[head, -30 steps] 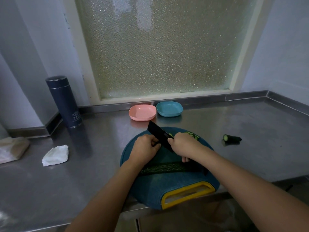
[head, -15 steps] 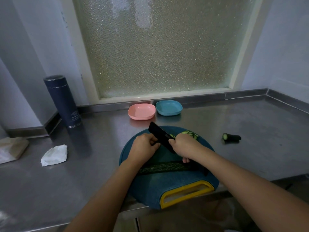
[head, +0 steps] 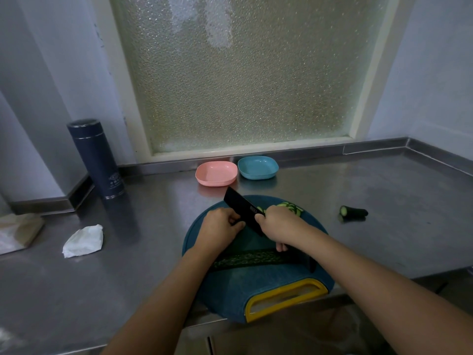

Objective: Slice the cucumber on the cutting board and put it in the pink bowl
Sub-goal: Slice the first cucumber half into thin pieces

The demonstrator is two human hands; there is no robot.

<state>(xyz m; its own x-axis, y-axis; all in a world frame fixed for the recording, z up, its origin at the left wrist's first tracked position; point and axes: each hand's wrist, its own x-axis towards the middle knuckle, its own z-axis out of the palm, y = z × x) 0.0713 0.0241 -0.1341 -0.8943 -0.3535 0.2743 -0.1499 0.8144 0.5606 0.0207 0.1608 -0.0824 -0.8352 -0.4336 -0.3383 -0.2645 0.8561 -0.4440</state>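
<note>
Your right hand is wrapped tight round the handle of the black knife. The blade points away from you over the far half of the cutting board, so I think you are in the middle of cutting.

Your left hand sits on the board just beside the left face of the blade, with its fingers curled under. That curl keeps your fingertips away from the sharp edge. It may be pinning down the piece you are cutting, but the hand hides what is under it, so I cannot tell if it holds anything.

A little pile of slices lies at the far right edge of the board, on the other side of the knife. Cut bits there stay out of the blade's way. A long cucumber lies across the near half of the board, under your wrists. It looks like it is waiting its turn. A cucumber end lies off the board on the counter, to the board's right, likely a stub you do not want.

The pink bowl sits just past the far edge of the board, and I see nothing in it yet. It is close, so the slices have a short trip. The blue bowl is right next to it, so aim for the pink one.
</note>
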